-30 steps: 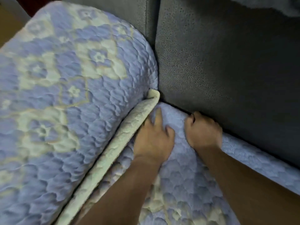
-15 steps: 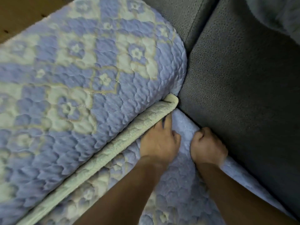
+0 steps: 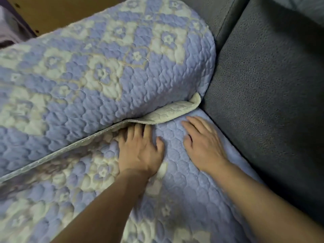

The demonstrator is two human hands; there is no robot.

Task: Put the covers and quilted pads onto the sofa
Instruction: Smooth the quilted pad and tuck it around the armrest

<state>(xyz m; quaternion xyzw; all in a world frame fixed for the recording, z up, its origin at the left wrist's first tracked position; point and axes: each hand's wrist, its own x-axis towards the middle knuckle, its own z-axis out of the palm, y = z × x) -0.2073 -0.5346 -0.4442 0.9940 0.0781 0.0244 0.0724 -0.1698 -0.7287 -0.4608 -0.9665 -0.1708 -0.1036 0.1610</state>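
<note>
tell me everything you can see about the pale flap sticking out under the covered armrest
The flap is the pale greyish-cream underside of the quilted pad draped over the armrest, stitched in a wavy pattern. It juts from the crease over the blue seat pad, its end curled up against the dark sofa back. The left hand's fingertips reach beneath its edge; the right hand lies flat nearby, not touching it.

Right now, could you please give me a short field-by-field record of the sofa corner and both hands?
seat pad: blue quilted, lies flat on the seat
armrest pad: draped over the arm, pale hem turned up at the corner
left hand: flat on seat pad, fingertips under the hem
right hand: flat on seat pad, fingers straight
sofa back: dark grey, uncovered
</note>
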